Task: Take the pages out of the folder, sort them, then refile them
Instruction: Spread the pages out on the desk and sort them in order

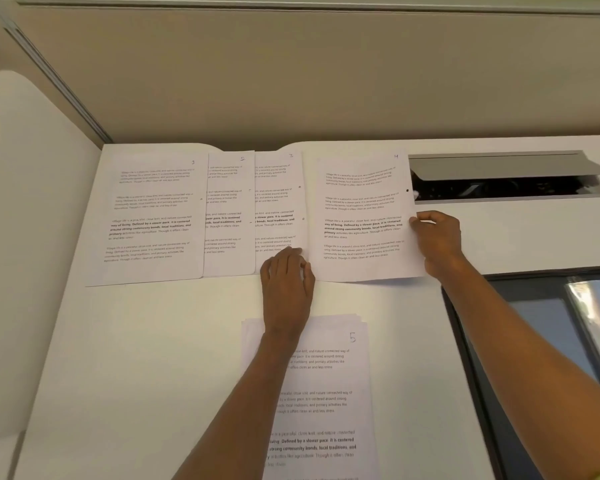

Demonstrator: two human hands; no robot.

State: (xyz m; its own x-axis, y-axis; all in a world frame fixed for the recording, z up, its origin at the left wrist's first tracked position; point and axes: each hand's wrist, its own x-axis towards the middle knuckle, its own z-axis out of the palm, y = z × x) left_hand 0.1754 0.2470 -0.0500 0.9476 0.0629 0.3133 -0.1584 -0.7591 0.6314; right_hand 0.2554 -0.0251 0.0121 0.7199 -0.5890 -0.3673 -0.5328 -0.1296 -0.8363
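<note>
Evidently mid-sort: the right hand (437, 237) pinches the right edge of page 4 (361, 216), rightmost in the far row; the left hand (286, 282) rests flat on page 3 (278, 202); page 5 (326, 375), nearer, probably goes next

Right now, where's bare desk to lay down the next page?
Widest: front left, below the row of pages and left of the stack. A smaller strip lies right of page 4, between the cable slot and the dark folder. The back row is crowded, pages overlapping.

white pages (361, 216) with black print, white desk (153, 358), grey flap (499, 166).
</note>
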